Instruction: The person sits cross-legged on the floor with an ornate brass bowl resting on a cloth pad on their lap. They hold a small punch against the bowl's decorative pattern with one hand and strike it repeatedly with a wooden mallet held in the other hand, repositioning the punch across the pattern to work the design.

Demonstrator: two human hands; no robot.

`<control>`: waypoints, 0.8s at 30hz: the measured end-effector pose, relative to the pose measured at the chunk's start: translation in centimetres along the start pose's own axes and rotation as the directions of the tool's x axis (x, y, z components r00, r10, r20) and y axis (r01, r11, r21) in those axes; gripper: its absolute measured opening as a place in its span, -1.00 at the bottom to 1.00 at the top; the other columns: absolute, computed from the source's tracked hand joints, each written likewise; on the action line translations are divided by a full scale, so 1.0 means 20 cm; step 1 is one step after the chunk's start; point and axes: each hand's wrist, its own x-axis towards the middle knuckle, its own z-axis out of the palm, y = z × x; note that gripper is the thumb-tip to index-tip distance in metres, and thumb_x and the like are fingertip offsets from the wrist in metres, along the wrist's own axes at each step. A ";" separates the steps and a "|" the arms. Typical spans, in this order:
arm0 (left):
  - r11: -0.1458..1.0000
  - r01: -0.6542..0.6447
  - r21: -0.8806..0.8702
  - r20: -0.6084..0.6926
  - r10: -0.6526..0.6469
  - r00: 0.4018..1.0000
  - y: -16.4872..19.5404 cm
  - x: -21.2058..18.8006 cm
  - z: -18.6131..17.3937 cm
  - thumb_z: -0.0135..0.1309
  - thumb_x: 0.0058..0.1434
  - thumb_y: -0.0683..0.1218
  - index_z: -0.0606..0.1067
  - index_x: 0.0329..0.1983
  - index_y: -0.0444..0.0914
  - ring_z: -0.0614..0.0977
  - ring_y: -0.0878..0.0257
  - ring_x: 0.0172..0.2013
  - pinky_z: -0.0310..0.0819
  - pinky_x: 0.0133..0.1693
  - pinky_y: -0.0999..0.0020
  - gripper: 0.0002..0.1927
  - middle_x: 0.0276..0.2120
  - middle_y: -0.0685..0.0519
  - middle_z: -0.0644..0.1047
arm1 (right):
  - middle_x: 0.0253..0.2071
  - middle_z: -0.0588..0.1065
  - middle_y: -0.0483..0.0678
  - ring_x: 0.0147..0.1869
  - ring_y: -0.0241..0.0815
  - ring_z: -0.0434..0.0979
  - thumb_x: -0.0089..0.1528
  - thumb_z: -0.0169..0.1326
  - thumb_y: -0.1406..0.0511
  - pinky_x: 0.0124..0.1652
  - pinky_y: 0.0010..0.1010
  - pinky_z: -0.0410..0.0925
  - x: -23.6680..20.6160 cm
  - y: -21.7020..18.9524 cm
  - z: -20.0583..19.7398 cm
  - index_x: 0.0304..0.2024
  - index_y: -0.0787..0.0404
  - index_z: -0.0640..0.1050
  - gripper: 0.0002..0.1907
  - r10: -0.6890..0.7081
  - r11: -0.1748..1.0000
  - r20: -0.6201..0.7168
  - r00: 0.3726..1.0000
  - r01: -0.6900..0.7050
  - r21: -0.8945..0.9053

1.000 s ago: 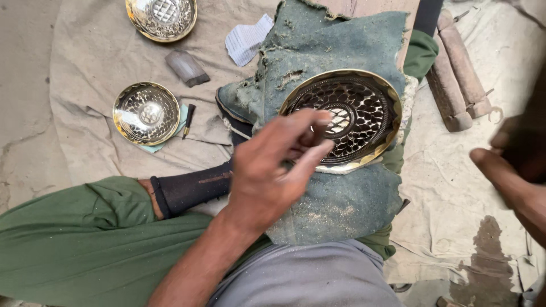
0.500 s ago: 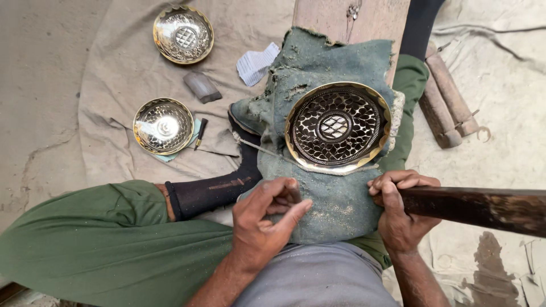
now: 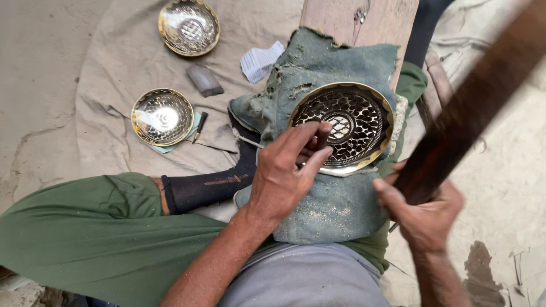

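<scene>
A round brass plate (image 3: pixel 364 102) with a dark pierced lattice pattern lies on a torn green cloth (image 3: pixel 335 62) over my knee. My left hand (image 3: pixel 281 170) holds a small dark chisel-like tool (image 3: pixel 322 139) upright against the plate's near-left part. My right hand (image 3: pixel 424 213) grips the end of a long dark wooden stick (image 3: pixel 472 108), raised and slanting up to the right, blurred by motion. Metal dust speckles the cloth below the plate.
Two shiny brass bowls (image 3: pixel 189 27) (image 3: pixel 162 116) sit on a beige ground sheet (image 3: pixel 114 62) at the left. A grey block (image 3: pixel 205 79), a folded white paper (image 3: pixel 260 59) and a small dark tool (image 3: pixel 199 125) lie between them. A wooden plank (image 3: pixel 358 20) runs under the cloth.
My left hand moved up from the cloth onto the plate, setting the small tool on it. My right hand swung the wooden stick from lying level to raised high at the right.
</scene>
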 end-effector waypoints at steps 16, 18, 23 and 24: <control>0.976 -0.056 0.209 -0.025 0.062 0.998 -0.09 0.13 0.09 0.27 0.31 -0.14 0.45 0.23 -0.20 0.70 0.19 -0.24 0.72 -0.22 0.35 -0.56 -0.22 0.01 0.57 | -0.17 0.54 0.05 -0.11 -0.22 0.58 0.30 0.10 0.37 -0.04 -0.35 0.48 0.46 -0.01 -0.36 0.12 0.35 0.47 -0.66 0.274 0.715 0.188 0.943 -0.070 -0.695; 0.979 -0.043 0.200 -0.007 0.046 0.999 -0.09 0.14 0.10 0.27 0.31 -0.14 0.45 0.24 -0.20 0.70 0.22 -0.26 0.72 -0.25 0.37 -0.56 -0.24 0.03 0.56 | -0.17 0.53 0.06 -0.13 -0.20 0.59 0.35 0.06 0.36 -0.07 -0.33 0.48 0.51 0.06 -0.42 0.14 0.36 0.47 -0.68 0.266 0.600 0.219 0.939 0.017 -0.800; 0.975 -0.046 0.218 -0.005 0.048 0.999 -0.11 0.14 0.10 0.26 0.32 -0.15 0.45 0.24 -0.20 0.69 0.22 -0.25 0.70 -0.25 0.34 -0.56 -0.23 0.03 0.55 | -0.18 0.53 0.05 -0.14 -0.20 0.59 0.34 0.08 0.39 -0.09 -0.35 0.50 0.54 0.19 -0.48 0.14 0.36 0.47 -0.67 0.280 0.559 0.200 0.939 0.009 -0.829; 0.970 -0.054 0.236 0.009 0.053 0.999 -0.12 0.14 0.10 0.27 0.31 -0.14 0.45 0.23 -0.19 0.68 0.22 -0.27 0.70 -0.26 0.34 -0.56 -0.24 0.02 0.55 | -0.18 0.53 0.05 -0.14 -0.20 0.60 0.34 0.09 0.39 -0.09 -0.35 0.50 0.54 0.21 -0.48 0.14 0.36 0.47 -0.67 0.281 0.558 0.194 0.940 0.004 -0.830</control>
